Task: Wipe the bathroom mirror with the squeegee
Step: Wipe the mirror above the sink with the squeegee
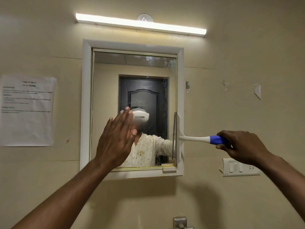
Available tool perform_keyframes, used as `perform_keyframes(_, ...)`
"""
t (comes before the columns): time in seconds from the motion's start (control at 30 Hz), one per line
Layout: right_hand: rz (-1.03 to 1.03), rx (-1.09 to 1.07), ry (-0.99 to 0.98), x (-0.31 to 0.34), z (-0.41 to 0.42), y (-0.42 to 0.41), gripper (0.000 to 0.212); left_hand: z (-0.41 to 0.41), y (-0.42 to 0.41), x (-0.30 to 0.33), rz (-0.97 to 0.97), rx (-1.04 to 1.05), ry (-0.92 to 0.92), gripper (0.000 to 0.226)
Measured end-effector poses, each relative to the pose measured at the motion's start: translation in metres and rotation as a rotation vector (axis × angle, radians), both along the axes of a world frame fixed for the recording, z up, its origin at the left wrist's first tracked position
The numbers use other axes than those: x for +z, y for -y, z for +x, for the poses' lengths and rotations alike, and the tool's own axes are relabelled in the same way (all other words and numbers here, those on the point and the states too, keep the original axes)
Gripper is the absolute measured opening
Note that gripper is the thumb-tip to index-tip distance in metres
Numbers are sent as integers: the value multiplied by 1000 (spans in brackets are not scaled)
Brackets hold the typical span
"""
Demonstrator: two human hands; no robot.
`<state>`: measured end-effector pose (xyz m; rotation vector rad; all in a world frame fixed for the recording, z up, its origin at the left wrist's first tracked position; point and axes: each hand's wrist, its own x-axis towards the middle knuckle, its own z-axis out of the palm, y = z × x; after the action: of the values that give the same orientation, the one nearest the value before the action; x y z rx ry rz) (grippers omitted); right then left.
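Left hand (pixel 115 138): nearest item, forearm rising from lower left. Held flat and upright in front of the mirror (pixel 105 100), fingers (pixel 123 120) straight and together, thumb beside them, gripping nothing. Whether the palm touches the glass cannot be told.

Right hand (pixel 242 146): forearm entering from lower right, wrist level, knuckles up. Fingers clamped round the blue grip of the squeegee (pixel 194 138).

Squeegee: white neck running level from the blue grip leftward to the blade. Blade upright, lying at the mirror's right edge in its lower half, against the white frame (pixel 86 103). Whether the rubber lies on glass or on the frame cannot be told.

Mirror: wall-mounted, in a white frame. Scratchy streaks and smears show over the dark door in the reflection and along the upper right of the glass.

Progress, as judged: a sideways stroke sits at its right-hand end in the lower band. The marked upper part looks unwiped; most of the glass appears left to do.

Switch plate (pixel 239 167): on the wall, right of the frame, below the right hand.

Paper notice (pixel 27 110): taped to the wall, left of the mirror; print unreadable.

Tube light (pixel 140 23): lit, above the mirror.

Metal fitting (pixel 180 222): bottom edge, partly cut off.
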<state>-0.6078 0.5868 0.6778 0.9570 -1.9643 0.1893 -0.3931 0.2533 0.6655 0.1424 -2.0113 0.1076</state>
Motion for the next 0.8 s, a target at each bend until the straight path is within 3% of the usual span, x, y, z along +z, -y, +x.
perform_keyframes(0.17, -133, 43, 82, 11, 26, 16, 22, 8, 6, -1, 4, -16, -21, 56)
perform_keyframes(0.33, -267, 175, 333, 20, 51, 61, 21, 21, 20, 1, 8, -24, -55, 58)
perform_keyframes(0.53, -753, 717, 835, 39, 96, 138, 27, 43, 41, 0, 6, 16, -69, 58)
perform_keyframes(0.67, -1117, 940, 1064, 68, 126, 189, 27, 56, 56, -2, 6, 42, -61, 58)
perform_keyframes(0.8, -1260, 1247, 1287, 104, 156, 233, 20, 63, 64, 15, -44, 39, -82, 58)
